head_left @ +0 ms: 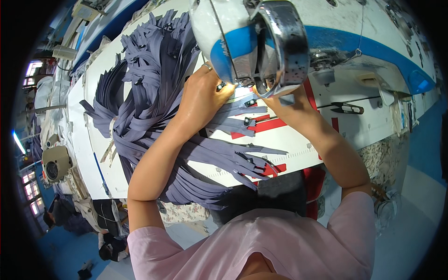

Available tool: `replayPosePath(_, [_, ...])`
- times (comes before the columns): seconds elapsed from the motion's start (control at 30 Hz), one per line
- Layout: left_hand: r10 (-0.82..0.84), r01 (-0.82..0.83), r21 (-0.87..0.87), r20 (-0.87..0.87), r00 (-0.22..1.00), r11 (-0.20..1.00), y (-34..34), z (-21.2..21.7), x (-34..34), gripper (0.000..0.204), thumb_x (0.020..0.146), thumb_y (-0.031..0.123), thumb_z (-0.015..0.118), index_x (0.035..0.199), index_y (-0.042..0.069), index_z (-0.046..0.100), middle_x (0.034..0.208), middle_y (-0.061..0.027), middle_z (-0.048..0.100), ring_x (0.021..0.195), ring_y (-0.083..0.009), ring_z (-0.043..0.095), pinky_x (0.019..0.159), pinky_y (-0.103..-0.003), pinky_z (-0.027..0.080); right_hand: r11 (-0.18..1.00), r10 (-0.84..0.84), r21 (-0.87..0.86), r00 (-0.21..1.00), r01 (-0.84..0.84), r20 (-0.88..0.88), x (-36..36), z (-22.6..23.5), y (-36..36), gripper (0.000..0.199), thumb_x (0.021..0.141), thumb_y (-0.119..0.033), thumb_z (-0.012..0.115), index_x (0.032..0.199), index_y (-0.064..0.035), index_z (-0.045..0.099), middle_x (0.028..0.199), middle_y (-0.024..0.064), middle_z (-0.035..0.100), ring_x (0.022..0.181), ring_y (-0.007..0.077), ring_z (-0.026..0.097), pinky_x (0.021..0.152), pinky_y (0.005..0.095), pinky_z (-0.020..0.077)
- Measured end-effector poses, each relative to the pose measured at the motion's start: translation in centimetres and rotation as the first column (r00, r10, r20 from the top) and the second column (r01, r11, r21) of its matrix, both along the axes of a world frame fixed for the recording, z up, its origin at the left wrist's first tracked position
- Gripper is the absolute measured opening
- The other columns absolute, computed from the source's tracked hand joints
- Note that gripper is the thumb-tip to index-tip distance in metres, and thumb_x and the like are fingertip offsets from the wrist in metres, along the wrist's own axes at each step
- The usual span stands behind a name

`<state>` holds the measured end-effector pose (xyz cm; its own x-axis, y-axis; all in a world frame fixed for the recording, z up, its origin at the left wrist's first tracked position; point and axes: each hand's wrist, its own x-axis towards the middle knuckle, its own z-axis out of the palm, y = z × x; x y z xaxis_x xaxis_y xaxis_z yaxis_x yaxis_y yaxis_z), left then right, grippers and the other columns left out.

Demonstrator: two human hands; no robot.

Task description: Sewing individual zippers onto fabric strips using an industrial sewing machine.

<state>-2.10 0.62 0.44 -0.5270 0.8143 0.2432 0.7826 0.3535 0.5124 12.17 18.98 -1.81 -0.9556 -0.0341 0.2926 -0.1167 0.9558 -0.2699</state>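
My left hand point(201, 100) is closed at the left of the sewing machine point(287, 51) needle area, thumb and fingers pinching a grey-blue zipper with a black slider point(221, 86). Opposite it, my right hand point(287, 105) reaches in under the machine head, which hides its fingertips. Between my hands, loose zipper ends point(233, 122) with black sliders lie on the white table. A big bundle of grey-blue zippers point(156, 77), tied at its left, spreads beneath my left forearm and hangs over the near table edge.
Thread snips point(347, 108) with a dark handle lie right of my right hand. Red tape strips point(270, 126) and ruler markings run along the white tabletop point(298, 161). A blue pen-like stick point(101, 173) lies at the left edge. Floral cloth point(385, 158) hangs at the right.
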Motion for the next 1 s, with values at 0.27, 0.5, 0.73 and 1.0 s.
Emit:
replayPosePath(0.27, [0.010,-0.010,0.020,-0.016,1.000,1.000,0.3,0.6,0.3,0.026,0.076,0.009,0.076,0.099,-0.001,0.066,0.092,-0.0225,0.063,0.083,-0.0422,0.064,0.070,-0.047,0.051,0.965,-0.086,-0.256,0.993,0.063,-0.079,-0.3,0.1,-0.5,0.034,0.080,-0.011,0.070,0.111,-0.0070,0.057,0.111,0.0160,0.058,0.107,0.0302,0.057,0.091,0.0428,0.0453])
replayPosePath(0.5, [0.025,-0.027,-0.046,-0.027,0.999,0.999,0.2,0.2,0.3,0.026,0.077,0.011,0.076,0.097,-0.002,0.064,0.094,-0.0227,0.063,0.084,-0.0424,0.064,0.070,-0.048,0.052,0.904,-0.126,-0.427,0.963,0.012,-0.239,-1.0,1.3,-1.1,0.015,0.071,-0.005,0.064,0.084,-0.0017,0.068,0.090,0.0202,0.065,0.093,0.0402,0.058,0.080,0.0490,0.0461])
replayPosePath(0.73, [0.017,-0.017,0.018,0.019,1.000,1.000,0.3,-0.2,0.2,0.025,0.077,0.010,0.075,0.097,-0.002,0.064,0.093,-0.0223,0.063,0.083,-0.0419,0.064,0.069,-0.047,0.051,0.934,-0.101,-0.356,0.946,-0.016,-0.307,-1.2,0.6,-0.7,0.015,0.071,-0.006,0.065,0.084,0.0001,0.067,0.092,0.0216,0.066,0.094,0.0411,0.058,0.082,0.0496,0.0463])
replayPosePath(1.0, [0.021,-0.021,-0.003,-0.020,1.000,1.000,0.2,-0.2,0.1,0.027,0.076,0.008,0.075,0.098,-0.001,0.064,0.094,-0.0219,0.063,0.084,-0.0422,0.064,0.069,-0.047,0.051,0.992,-0.071,-0.103,0.997,0.068,-0.022,-0.3,0.9,-0.5,0.047,0.087,-0.016,0.072,0.128,-0.0058,0.054,0.123,0.0149,0.055,0.116,0.0263,0.057,0.096,0.0352,0.0454])
